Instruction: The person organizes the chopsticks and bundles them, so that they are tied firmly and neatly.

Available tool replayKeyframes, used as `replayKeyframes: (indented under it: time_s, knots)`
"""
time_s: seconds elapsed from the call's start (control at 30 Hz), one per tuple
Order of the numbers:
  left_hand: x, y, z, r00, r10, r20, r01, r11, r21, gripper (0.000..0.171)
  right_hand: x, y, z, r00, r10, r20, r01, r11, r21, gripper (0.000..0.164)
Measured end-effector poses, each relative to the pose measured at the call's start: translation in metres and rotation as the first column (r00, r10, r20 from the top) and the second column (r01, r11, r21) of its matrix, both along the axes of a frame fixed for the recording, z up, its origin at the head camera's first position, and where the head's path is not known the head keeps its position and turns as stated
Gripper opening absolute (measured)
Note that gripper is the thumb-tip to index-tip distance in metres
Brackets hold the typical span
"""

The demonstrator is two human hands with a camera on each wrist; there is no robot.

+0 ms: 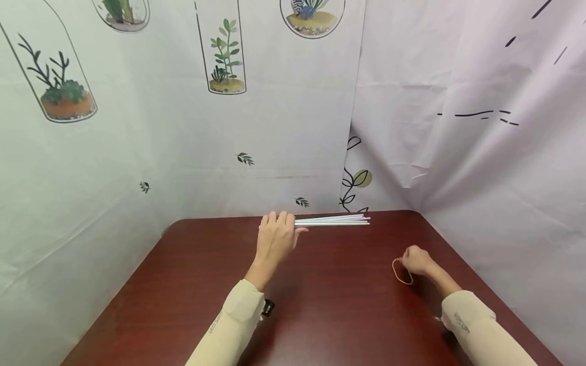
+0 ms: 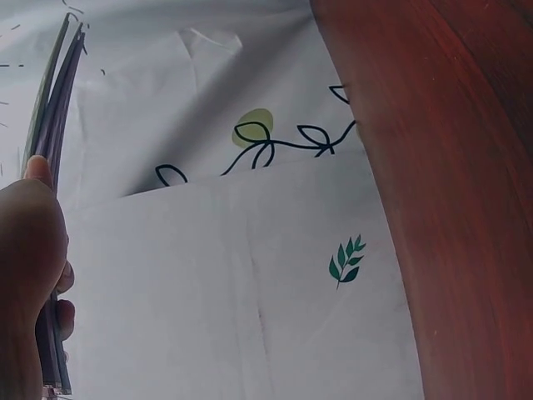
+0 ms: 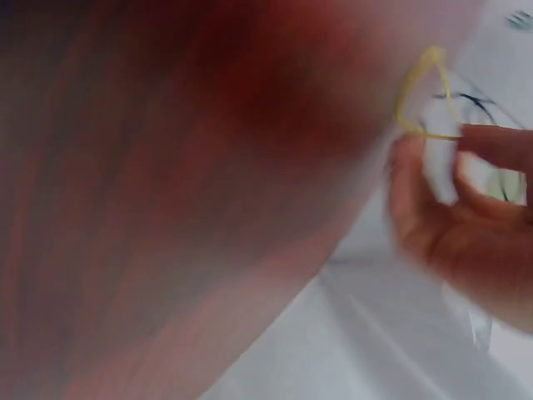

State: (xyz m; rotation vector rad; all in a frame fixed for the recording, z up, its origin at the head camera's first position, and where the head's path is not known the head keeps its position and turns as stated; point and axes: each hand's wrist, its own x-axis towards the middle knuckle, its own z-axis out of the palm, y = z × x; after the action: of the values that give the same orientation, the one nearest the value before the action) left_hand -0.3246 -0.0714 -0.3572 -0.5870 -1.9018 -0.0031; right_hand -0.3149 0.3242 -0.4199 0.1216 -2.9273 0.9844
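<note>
My left hand [image 1: 276, 235] grips a bundle of thin, pale straws [image 1: 331, 220] near one end, above the far part of the table. Their free ends point right and fan out slightly. In the left wrist view the same straws [image 2: 58, 108] stick up past the thumb, and their short ends come out below the fingers. Over at the right side, my right hand [image 1: 416, 260] pinches a yellow rubber band [image 1: 403, 281], which hangs as a loose loop. In the right wrist view the rubber band [image 3: 404, 96] sits at the fingertips, somewhat blurred. The two hands are well apart.
A dark red-brown wooden table [image 1: 339, 305] lies under both hands. White cloth [image 1: 293, 127] printed with plants and leaves hangs behind its far edge and along both sides. A black strap piece [image 1: 268, 307] shows at the left wrist.
</note>
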Motion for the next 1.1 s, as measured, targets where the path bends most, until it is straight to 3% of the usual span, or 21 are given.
replayKeyframes:
  time_s: [0.03, 0.07, 0.1, 0.13, 0.17, 0.2, 0.27, 0.33, 0.37, 0.4, 0.43, 0.5, 0.7, 0.8, 0.93, 1.0, 1.1]
  knots:
    - [0.001, 0.0, 0.0, 1.0, 0.002, 0.006, -0.002, 1.0, -0.002, 0.062, 0.0, -0.002, 0.003, 1.0, 0.01, -0.02, -0.013, 0.989, -0.149, 0.013]
    - [0.001, 0.0, -0.001, 1.0, 0.004, 0.009, -0.004, 1.0, -0.004, 0.06, 0.0, -0.005, 0.008, 0.999, 0.014, -0.041, -0.026, 0.952, -0.304, 0.009]
    - [0.001, 0.0, -0.001, 1.0, 0.007, 0.014, -0.007, 1.0, -0.005, 0.057, 0.001, -0.009, 0.015, 0.999, 0.01, -0.043, -0.029, 0.885, -0.464, 0.006]
    - [0.002, -0.001, -0.002, 1.0, 0.005, 0.019, -0.005, 1.0, -0.004, 0.054, 0.003, -0.012, 0.022, 0.999, 0.02, -0.041, -0.041, 0.795, -0.605, 0.006]
    - [0.002, -0.001, -0.002, 1.0, 0.01, 0.022, -0.009, 1.0, -0.005, 0.051, 0.005, -0.017, 0.03, 0.998, 0.043, -0.037, -0.056, 0.683, -0.728, 0.007]
    - [0.002, -0.001, -0.002, 1.0, 0.011, 0.025, -0.011, 1.0, -0.004, 0.049, 0.008, -0.021, 0.039, 0.997, 0.062, -0.039, -0.068, 0.588, -0.806, 0.009]
    - [0.002, -0.001, -0.002, 0.999, 0.013, 0.03, -0.013, 1.0, -0.004, 0.045, 0.015, -0.03, 0.057, 0.992, 0.112, -0.048, -0.089, 0.398, -0.913, 0.016]
    - [0.003, -0.001, -0.002, 0.999, 0.011, 0.042, -0.011, 1.0, 0.0, 0.043, 0.02, -0.04, 0.072, 0.982, 0.177, -0.066, -0.107, 0.235, -0.966, 0.024]
    - [0.003, -0.001, -0.002, 0.999, 0.018, 0.049, -0.018, 1.0, -0.002, 0.043, 0.022, -0.044, 0.079, 0.975, 0.208, -0.073, -0.109, 0.169, -0.98, 0.027]
    - [0.003, -0.001, -0.002, 0.998, 0.022, 0.053, -0.022, 1.0, -0.003, 0.043, 0.023, -0.049, 0.085, 0.969, 0.234, -0.085, -0.116, 0.125, -0.985, 0.03]
    - [0.003, -0.001, -0.002, 0.998, 0.026, 0.053, -0.026, 1.0, -0.004, 0.044, 0.024, -0.053, 0.089, 0.962, 0.254, -0.101, -0.129, 0.098, -0.987, 0.03]
    - [0.004, -0.001, -0.001, 0.998, 0.02, 0.058, -0.02, 1.0, -0.001, 0.044, 0.024, -0.061, 0.095, 0.951, 0.284, -0.124, -0.15, 0.07, -0.986, 0.028]
    - [0.003, -0.001, -0.001, 0.999, 0.016, 0.033, -0.016, 1.0, 0.001, 0.057, 0.023, -0.073, 0.1, 0.941, 0.306, -0.144, -0.149, -0.006, -0.989, 0.063]
    - [0.003, -0.001, -0.001, 0.999, 0.021, 0.037, -0.021, 1.0, 0.005, 0.064, 0.021, -0.077, 0.099, 0.951, 0.268, -0.156, -0.16, -0.006, -0.987, 0.054]
    - [0.003, -0.002, 0.0, 0.999, 0.02, 0.044, -0.02, 1.0, 0.008, 0.052, 0.02, -0.082, 0.094, 0.954, 0.215, -0.209, -0.222, 0.036, -0.974, 0.015]
    - [0.003, -0.003, 0.001, 0.999, 0.016, 0.04, -0.016, 1.0, 0.009, 0.047, 0.019, -0.085, 0.092, 0.95, 0.198, -0.24, -0.259, 0.073, -0.963, 0.012]
    - [0.003, -0.003, 0.002, 1.0, 0.013, 0.027, -0.013, 1.0, 0.011, 0.051, 0.019, -0.091, 0.087, 0.943, 0.171, -0.286, -0.313, 0.161, -0.936, 0.017]
